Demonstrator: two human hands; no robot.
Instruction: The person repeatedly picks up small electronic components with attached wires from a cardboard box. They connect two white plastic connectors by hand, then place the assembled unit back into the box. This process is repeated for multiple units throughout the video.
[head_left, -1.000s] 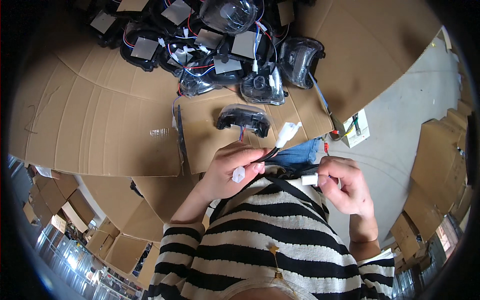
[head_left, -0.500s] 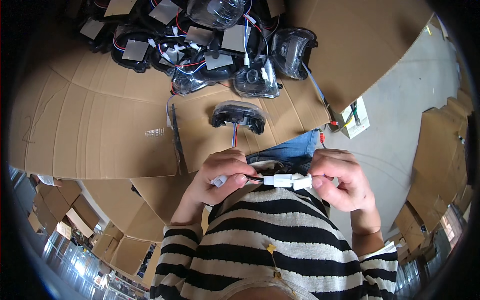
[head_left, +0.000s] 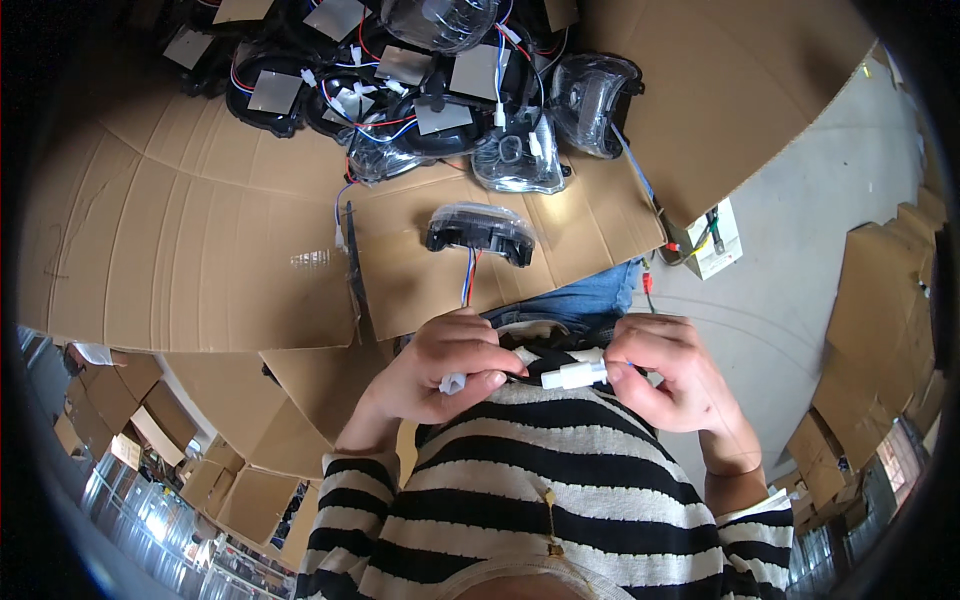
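Centrally, a white connector (head_left: pixel 573 376) is held before the striped shirt (head_left: pixel 480 470), its right end pinched by the right hand (head_left: pixel 662 372). The left hand (head_left: pixel 438 362), curled narrow, holds a translucent connector (head_left: pixel 453 383). Beyond, a lamp unit (head_left: pixel 482 233) rests on cardboard (head_left: pixel 405 290).

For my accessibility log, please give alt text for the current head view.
A person's right hand pinches a slim white plastic connector, while a pale translucent plastic connector pokes from the left hand. Beyond, on brown creased cardboard, sits a black lamp with a clear curved lens and red and blue wires, before a jumbled pile of black plastic lamp units.
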